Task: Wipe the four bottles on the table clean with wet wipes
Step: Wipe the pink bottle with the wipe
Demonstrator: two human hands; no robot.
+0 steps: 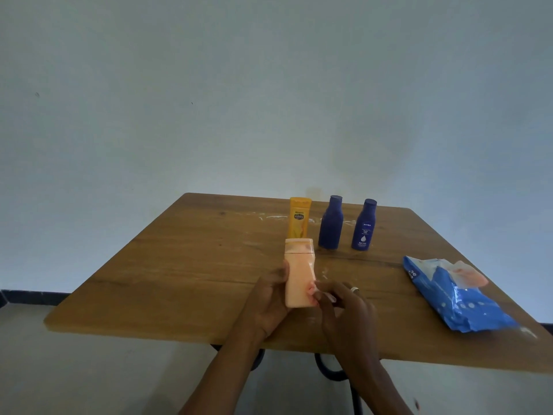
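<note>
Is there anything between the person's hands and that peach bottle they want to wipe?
Nothing visible. The left hand already grips the peach bottle, and the right hand presses a wet wipe against its side. The other three bottles stand farther back, out of the way.

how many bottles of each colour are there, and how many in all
dark blue bottles: 2
yellow bottle: 1
peach bottle: 1, held by the left hand
total: 4
</note>
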